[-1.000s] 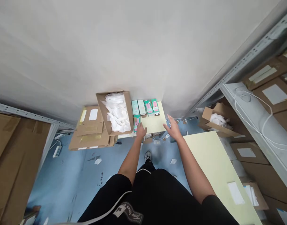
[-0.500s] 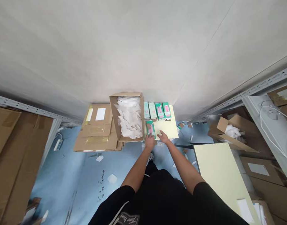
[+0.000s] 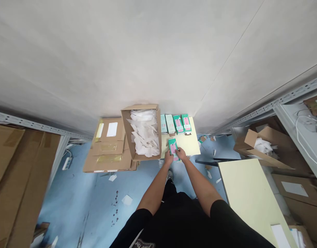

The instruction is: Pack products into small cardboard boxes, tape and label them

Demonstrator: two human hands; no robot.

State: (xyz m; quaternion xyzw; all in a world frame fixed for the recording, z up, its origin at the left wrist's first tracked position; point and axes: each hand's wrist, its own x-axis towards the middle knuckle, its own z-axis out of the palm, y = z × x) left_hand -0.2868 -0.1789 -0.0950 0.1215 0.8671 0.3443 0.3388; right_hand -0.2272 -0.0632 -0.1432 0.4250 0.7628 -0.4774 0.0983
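Note:
A small green box with a pink front [image 3: 173, 148] is held between my two hands over the front of the pale yellow table [image 3: 193, 143]. My left hand [image 3: 168, 158] grips its left edge, and my right hand [image 3: 181, 154] grips the right edge. Behind it, a row of similar boxes stands against the wall: two green-and-pink boxes [image 3: 186, 123] on the right and two pale green boxes [image 3: 170, 124] on the left. Just left of my hands is an open cardboard carton [image 3: 160, 137] full of white paper-like packets [image 3: 145, 132].
Flattened or closed cardboard boxes [image 3: 106, 148] are stacked left of the carton. A second pale yellow table [image 3: 247, 186] stands at my right. Shelves with cartons [image 3: 290, 186] line the right, and large cartons [image 3: 23, 179] the left. Scraps [image 3: 127, 199] litter the blue floor.
The green-and-pink box has moved right and off the spot beside the carton. My right hand has closed onto its right edge, joining my left. The view has shifted slightly.

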